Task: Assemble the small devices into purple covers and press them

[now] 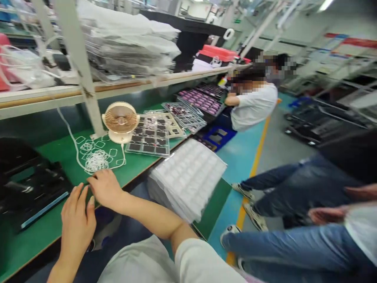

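Note:
My left hand (78, 216) is over the front edge of the green bench (59, 147), beside a black fixture (32, 192) with a blue strip. Its fingers are stretched out, with the thumb apart. Close to its fingertips, my right hand (106, 189) is bent down at the bench edge, fingers curled and partly hidden; anything in them cannot be made out. Just beyond it lies a pile of thin white ring-shaped frames (97, 160), some scattered loose. A small cream-coloured fan (120, 122) stands behind the pile, its white cable running around the frames.
Clear trays with dark pieces (150, 135) lie right of the fan. A wrapped white tray stack (190, 173) stands at my right. Overhead, a shelf (141, 84) carries stacked wrapped sheets (129, 43). A seated co-worker (253, 102) is farther along; people's legs (279, 243) are at right.

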The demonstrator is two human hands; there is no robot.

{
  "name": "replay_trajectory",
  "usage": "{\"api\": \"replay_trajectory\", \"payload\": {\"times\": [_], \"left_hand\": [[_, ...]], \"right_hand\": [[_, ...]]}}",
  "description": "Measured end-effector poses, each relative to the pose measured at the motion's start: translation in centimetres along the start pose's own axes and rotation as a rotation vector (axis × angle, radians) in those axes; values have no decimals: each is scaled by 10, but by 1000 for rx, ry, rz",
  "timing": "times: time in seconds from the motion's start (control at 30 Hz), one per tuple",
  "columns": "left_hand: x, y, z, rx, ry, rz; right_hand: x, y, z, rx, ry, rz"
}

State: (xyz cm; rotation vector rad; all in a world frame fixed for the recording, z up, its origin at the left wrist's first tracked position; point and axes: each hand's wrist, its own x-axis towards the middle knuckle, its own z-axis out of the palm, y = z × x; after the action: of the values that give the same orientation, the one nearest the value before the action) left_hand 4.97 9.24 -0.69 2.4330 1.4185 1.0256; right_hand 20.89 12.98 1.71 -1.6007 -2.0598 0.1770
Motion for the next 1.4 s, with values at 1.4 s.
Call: {"api": "replay_trajectory", "payload": {"times": [1.4], "left_hand": [[-13,227,230,-1201,-1023,-1053]], "right_hand": [[-379,201,-178,433,233,1685]]}}
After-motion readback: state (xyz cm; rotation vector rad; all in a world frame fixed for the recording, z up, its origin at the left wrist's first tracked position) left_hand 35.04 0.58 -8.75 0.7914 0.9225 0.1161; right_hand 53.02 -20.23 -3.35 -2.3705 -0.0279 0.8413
